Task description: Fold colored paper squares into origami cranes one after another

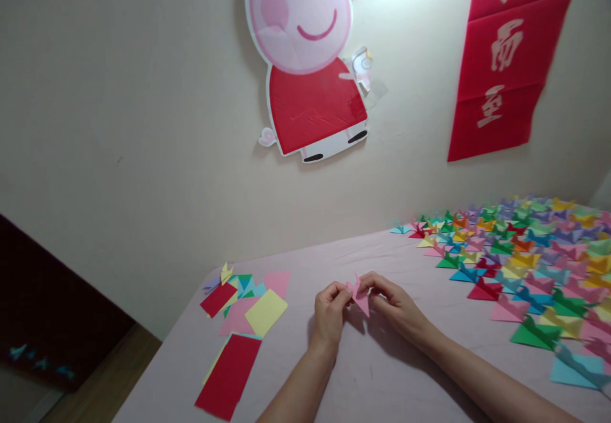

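While pinched (left hand [329,312], right hand [398,305]), origami [361,296] tilts.

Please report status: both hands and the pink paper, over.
Left hand and right hand both pinch pink folded paper. Flat paper sheets lie left, folded paper figures right. Nothing in the way.

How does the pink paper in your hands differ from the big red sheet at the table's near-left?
The pink piece is folded into a pointed shape; the red sheet is a flat, unfolded rectangle. The pink piece is pinched between the left hand and right hand; the red sheet lies untouched on the table. The pink piece looks smaller. Both are coloured paper.
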The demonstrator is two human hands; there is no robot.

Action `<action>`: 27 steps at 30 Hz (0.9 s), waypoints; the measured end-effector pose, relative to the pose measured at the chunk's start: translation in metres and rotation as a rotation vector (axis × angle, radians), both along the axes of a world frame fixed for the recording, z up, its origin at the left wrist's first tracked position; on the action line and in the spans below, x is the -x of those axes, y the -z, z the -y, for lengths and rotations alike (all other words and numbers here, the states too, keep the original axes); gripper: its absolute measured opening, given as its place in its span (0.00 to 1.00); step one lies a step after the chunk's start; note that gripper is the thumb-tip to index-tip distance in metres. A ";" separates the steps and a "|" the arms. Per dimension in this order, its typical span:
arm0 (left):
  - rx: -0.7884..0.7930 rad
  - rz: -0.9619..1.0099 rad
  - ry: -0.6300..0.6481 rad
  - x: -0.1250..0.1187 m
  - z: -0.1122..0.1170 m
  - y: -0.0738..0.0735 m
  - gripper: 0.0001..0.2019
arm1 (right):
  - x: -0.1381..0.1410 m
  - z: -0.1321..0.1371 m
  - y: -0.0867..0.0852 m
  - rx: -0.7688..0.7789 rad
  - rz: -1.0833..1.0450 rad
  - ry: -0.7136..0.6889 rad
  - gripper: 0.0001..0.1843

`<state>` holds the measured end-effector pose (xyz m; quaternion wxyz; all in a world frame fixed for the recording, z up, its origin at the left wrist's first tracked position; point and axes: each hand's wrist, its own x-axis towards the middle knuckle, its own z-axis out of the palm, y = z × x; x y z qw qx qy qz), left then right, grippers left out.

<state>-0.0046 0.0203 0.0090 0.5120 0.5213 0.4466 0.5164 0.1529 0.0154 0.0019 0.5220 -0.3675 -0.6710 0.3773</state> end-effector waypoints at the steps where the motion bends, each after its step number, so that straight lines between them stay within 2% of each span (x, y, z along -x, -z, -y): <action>1: 0.002 -0.003 0.002 0.000 0.000 0.000 0.13 | 0.000 0.000 -0.001 0.006 0.004 0.015 0.11; 7: -0.006 -0.016 0.006 0.000 0.001 -0.002 0.13 | 0.002 0.002 -0.007 0.106 -0.043 0.042 0.05; 15: -0.045 -0.042 0.044 -0.001 0.001 0.000 0.14 | 0.001 -0.002 -0.003 0.253 -0.263 0.001 0.18; 21: -0.087 -0.090 0.094 -0.004 0.004 0.000 0.13 | -0.001 -0.006 -0.003 0.289 -0.340 0.054 0.22; 27: -0.095 -0.112 0.050 -0.007 0.003 0.004 0.10 | 0.001 -0.006 0.001 0.276 -0.356 0.077 0.22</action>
